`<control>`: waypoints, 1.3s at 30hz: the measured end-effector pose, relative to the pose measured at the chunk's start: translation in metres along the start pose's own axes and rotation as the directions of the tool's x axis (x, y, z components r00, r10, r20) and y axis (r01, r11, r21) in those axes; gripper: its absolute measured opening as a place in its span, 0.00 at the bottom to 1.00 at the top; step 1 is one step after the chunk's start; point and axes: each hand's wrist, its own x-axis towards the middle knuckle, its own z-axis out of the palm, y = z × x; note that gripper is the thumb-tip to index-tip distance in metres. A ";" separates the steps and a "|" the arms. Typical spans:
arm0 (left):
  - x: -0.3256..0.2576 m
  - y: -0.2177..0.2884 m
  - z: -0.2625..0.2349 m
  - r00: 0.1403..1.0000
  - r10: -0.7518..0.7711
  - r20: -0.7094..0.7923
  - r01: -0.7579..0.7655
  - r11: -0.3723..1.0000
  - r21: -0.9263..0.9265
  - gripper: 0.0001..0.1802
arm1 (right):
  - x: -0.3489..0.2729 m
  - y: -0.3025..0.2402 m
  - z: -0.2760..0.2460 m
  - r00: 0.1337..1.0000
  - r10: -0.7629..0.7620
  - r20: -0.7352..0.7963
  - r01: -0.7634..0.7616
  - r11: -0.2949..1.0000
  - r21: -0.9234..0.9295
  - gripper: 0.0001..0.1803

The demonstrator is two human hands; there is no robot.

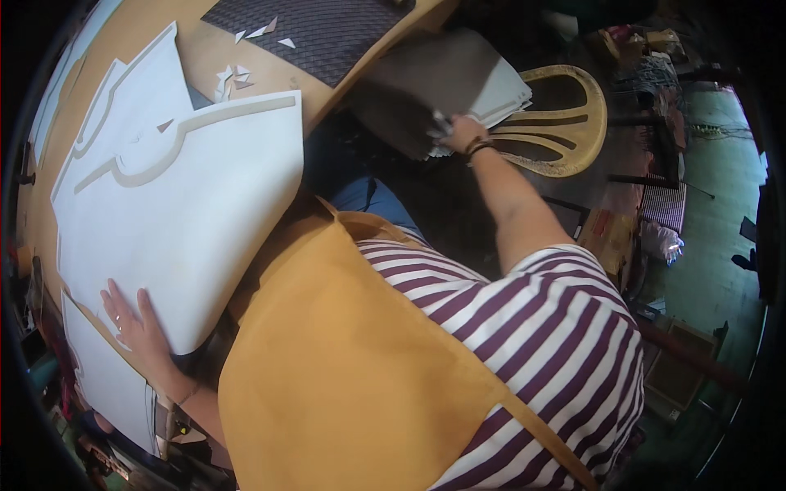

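Observation:
My left hand [139,327] lies with its fingers stretched out on a large white sheet [221,184] at the near edge of the table. Grey strips in angled, curved outlines run along the sheet's far part. Its right side bends down over the table edge. Out to the right, my right hand [467,133] is closed at the near edge of a stack of sheets [438,74], dark on top with pale layered edges. Small pale grey bits show at its fingertips, too blurred to name.
The stack rests on a chair with a yellow slatted back [565,123]. Small triangular scraps [233,80] and a dark woven-patterned mat [307,33] are on the wooden table [274,69]. Another white sheet [110,380] hangs at the lower left. Boxes [610,241] stand right.

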 end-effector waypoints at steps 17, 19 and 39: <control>0.002 -0.003 0.000 1.000 0.028 -0.007 -0.028 1.000 0.008 0.36 | 0.069 0.072 -0.066 0.966 0.108 -0.234 -0.098 0.994 0.057 0.20; 0.000 -0.005 0.000 0.999 0.033 -0.017 -0.033 0.999 0.005 0.36 | 0.065 0.080 -0.089 0.948 0.142 -0.284 -0.116 0.987 0.107 0.22; 0.002 -0.007 -0.001 1.000 0.019 0.005 -0.019 0.999 0.031 0.37 | 0.028 0.010 0.051 0.998 0.005 -0.055 -0.012 0.992 -0.127 0.14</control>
